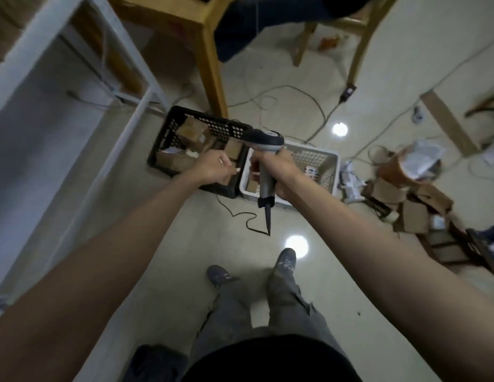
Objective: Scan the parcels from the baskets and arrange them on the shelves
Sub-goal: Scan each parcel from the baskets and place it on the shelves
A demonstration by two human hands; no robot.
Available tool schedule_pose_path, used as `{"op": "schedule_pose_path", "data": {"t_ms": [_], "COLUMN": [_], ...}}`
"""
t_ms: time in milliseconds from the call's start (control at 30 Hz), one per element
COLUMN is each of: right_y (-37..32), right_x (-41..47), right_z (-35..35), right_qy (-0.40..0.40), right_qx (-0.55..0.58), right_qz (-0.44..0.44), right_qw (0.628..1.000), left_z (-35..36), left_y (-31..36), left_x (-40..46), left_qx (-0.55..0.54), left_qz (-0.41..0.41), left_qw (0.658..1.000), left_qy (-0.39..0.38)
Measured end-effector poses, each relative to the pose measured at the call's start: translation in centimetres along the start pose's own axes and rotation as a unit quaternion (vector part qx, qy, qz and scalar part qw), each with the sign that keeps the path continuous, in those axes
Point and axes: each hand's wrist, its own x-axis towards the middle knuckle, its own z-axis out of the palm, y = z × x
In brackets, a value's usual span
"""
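**Between parcels, scanner ready**

White shelf point(33, 111) at left. The left hand point(210, 168), fingers loosely curled and seemingly pinching something small, hovers over the black basket point(168, 142) of parcels point(192, 130). The right hand point(278, 172) grips the scanner point(263, 150) above the white basket point(327, 164). Next, probably: lift a parcel. Cables and cardboard litter the glossy floor point(350, 271).

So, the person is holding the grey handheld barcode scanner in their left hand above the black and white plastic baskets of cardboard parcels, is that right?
Not quite: the head view shows the grey handheld barcode scanner gripped in the right hand, not the left. The left hand only pinches something small and white. The rest holds: both are above the black plastic basket and the white plastic basket of cardboard parcels.
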Motion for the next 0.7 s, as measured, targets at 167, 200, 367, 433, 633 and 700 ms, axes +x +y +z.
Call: {"op": "schedule_pose_path", "data": {"t_ms": [167,200,367,433,633,700], "right_y": [0.8,1.0,2.0,2.4,4.1,4.7], "right_x": [1.7,2.1,3.9,5.0,9.2,11.0], "right_z": [-8.0,-9.3,-14.4,-16.0,-19.6,-20.5], "right_qy": [0.037,0.044,0.072,0.087,0.141,0.161], "right_qx": [0.035,0.035,0.070,0.086,0.121,0.132], "right_qz": [0.030,0.034,0.067,0.085,0.122,0.132], "right_qw": [0.998,0.998,0.993,0.989,0.975,0.969], "left_z": [6.5,7.6,12.1,13.7,17.0,18.0], "left_y": [4.9,5.7,8.6,9.4,10.9,11.1], "left_x": [2.5,3.0,5.6,7.1,12.4,14.6], "left_qx": [0.015,0.020,0.037,0.038,0.035,0.035], "left_qz": [0.016,0.018,0.031,0.027,0.012,0.006], "left_qw": [0.998,0.997,0.992,0.989,0.981,0.978], "left_qy": [-0.057,-0.067,-0.114,-0.137,-0.189,-0.205]}}
